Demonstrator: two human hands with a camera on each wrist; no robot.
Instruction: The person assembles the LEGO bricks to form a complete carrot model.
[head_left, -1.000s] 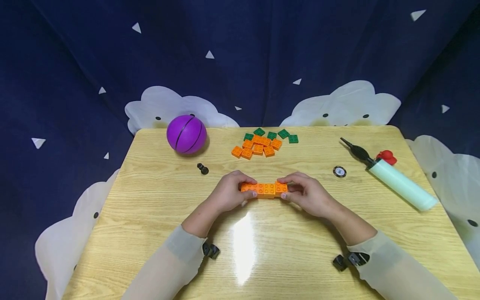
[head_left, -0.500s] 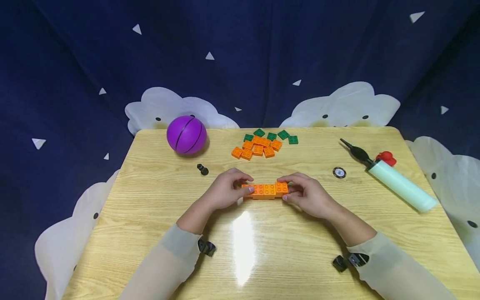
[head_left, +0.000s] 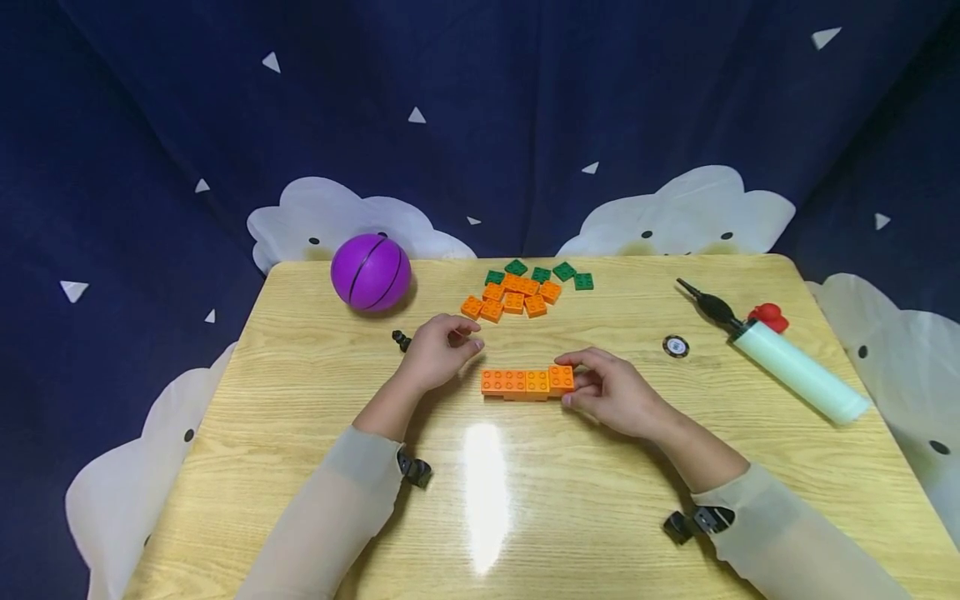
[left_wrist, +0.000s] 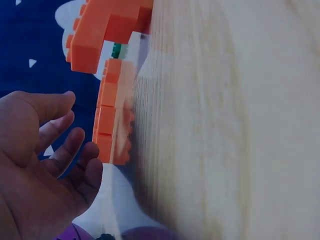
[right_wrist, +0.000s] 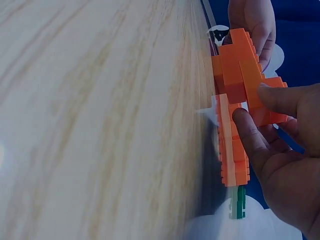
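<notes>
An assembly of joined orange toy bricks [head_left: 514, 383] lies crosswise in the middle of the table, stepped on its underside, with one brick raised at its right end. My right hand [head_left: 618, 394] holds that right end between thumb and fingers; in the right wrist view the thumb presses the brick's side. My left hand [head_left: 437, 352] is off to the left of the assembly, apart from it, fingers loosely bent around nothing. It partly covers a small black chess pawn [head_left: 400, 337]. Beyond the hands lie loose orange bricks [head_left: 513, 303] and green bricks [head_left: 563, 271].
Toward the back left sits a purple ball [head_left: 371, 272]. To the right are a poker chip [head_left: 676, 347], a pale green hand pump [head_left: 798, 371] with a black nozzle, and a small red hat-shaped thing [head_left: 768, 317]. A dark blue curtain [head_left: 480, 125] hangs behind the table.
My left hand has let go of the assembly's left end and moved away to the left and farther back. My right hand has stayed at the right end.
</notes>
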